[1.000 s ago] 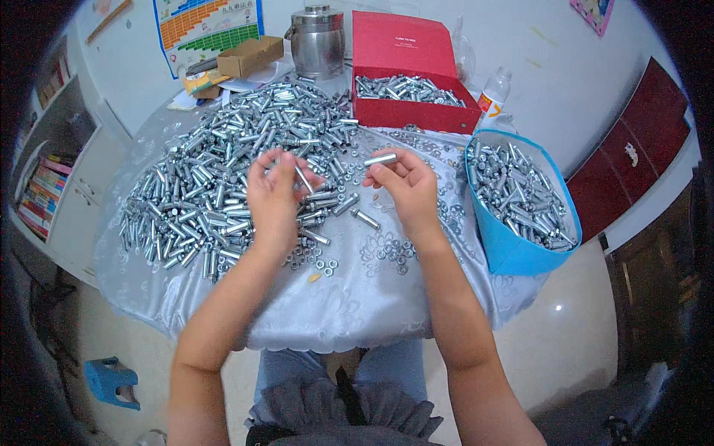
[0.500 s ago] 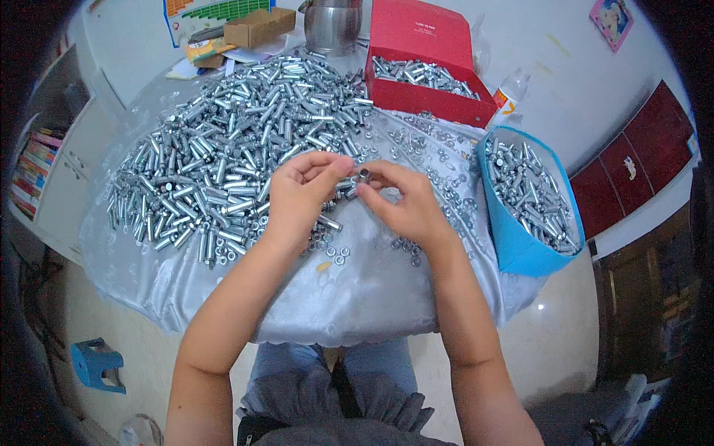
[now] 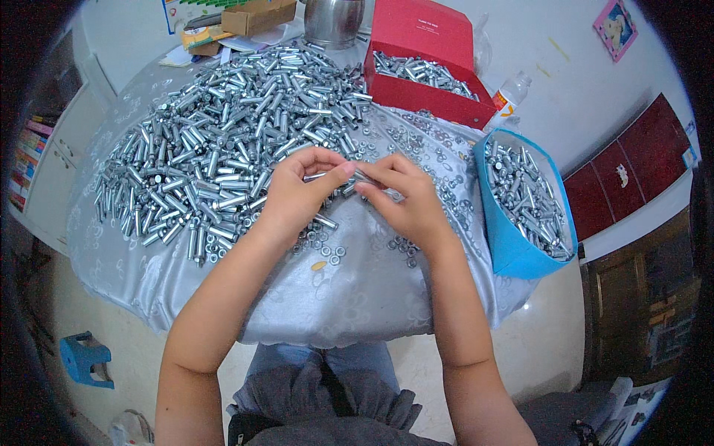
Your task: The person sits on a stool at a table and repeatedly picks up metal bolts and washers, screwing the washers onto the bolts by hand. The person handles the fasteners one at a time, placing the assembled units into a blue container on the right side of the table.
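Observation:
My left hand (image 3: 297, 189) is closed on a silvery expansion bolt (image 3: 315, 177), with the thumb and index finger pinching it over the near edge of the pile. Close beside it, the thumb and fingers of my right hand (image 3: 407, 195) pinch the other end of the metal piece. Fingers cover most of it, so any small part at its tip cannot be made out. A large heap of expansion bolts (image 3: 223, 141) spreads to the left and beyond my hands. Loose nuts (image 3: 335, 256) lie below them, and washers (image 3: 439, 149) are scattered to the right.
A blue fabric bin (image 3: 524, 256) full of bolts stands at the right table edge. Behind it are an open red box (image 3: 424, 100) with more bolts and a plastic bottle (image 3: 512, 95). A metal pot (image 3: 333, 22) and cardboard box (image 3: 256, 16) sit at the back.
The view has shifted slightly. My right fingers have turned and closed in on the metal piece; its end, seen upright between the fingertips before, is now mostly covered.

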A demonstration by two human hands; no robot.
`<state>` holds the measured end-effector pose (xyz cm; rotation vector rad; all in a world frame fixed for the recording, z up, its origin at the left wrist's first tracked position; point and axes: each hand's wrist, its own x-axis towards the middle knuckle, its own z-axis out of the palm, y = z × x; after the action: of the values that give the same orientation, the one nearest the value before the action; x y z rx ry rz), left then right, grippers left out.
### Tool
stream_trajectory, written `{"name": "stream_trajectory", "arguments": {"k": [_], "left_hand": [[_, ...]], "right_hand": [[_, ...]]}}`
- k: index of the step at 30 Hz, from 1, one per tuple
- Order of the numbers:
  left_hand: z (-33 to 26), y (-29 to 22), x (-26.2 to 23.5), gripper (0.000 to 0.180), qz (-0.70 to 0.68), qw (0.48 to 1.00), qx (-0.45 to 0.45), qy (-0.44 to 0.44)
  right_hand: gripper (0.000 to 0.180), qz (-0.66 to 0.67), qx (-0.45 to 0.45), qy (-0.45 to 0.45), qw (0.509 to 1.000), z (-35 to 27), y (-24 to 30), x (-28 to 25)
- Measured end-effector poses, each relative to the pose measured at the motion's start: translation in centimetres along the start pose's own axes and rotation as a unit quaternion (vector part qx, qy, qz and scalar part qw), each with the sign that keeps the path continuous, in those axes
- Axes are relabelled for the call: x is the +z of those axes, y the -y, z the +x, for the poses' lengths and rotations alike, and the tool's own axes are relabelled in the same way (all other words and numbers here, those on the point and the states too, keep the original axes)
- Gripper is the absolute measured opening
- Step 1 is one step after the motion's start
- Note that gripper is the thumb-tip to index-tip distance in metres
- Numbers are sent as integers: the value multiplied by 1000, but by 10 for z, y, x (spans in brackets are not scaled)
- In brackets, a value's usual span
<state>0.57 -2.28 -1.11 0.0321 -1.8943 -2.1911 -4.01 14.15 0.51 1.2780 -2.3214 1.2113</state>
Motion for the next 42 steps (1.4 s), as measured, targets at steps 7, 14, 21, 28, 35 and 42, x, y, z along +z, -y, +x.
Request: {"name": "stream_trajectory", "arguments": {"k": [7, 14, 21, 28, 35, 42], "left_hand": [[0, -5, -6, 12, 10, 998, -38, 49], [-1, 7, 0, 21, 20, 997, -54, 52], [-5, 10, 9, 34, -28, 986, -107, 123], [-6, -3, 4, 33, -18, 986, -95, 134], [-9, -6, 1, 33, -3, 980, -116, 162], [-9, -10, 1, 28, -47, 984, -145, 90]], "right_hand": [[23, 15, 22, -21, 999, 1, 4, 0], [18, 5, -29, 12, 999, -1, -2, 5], [29, 104, 22, -10, 994, -1, 4, 16], [29, 350, 157, -4, 923, 2, 14, 7], [18, 263, 184, -8, 947, -2, 13, 0], [14, 200, 147, -105, 963, 3, 5, -15]]}}
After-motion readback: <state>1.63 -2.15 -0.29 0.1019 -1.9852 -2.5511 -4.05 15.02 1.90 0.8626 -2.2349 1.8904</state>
